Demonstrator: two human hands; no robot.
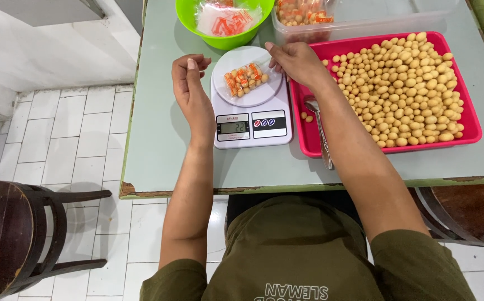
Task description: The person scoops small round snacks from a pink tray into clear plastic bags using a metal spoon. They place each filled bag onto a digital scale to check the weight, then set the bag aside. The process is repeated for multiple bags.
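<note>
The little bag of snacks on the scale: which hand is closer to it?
Right. The right hand touches the bag at its upper right edge; the left hand hovers apart, left of the scale.

A kitchen scale [252, 114] sits at the frame's centre on the table [158, 134], with a small packet of nuts [246, 79] lying on its round pan. Right of the scale lies a tray [470, 125] holding loose nuts [406, 89], and a spoon [319, 125] rests over the tray's left edge. Above the scale, at the top of the frame, stands a bowl [194, 25] holding empty bags [228, 19]; right of it is a clear tub [364, 25]. A chair [13, 234] stands at lower left.
</note>
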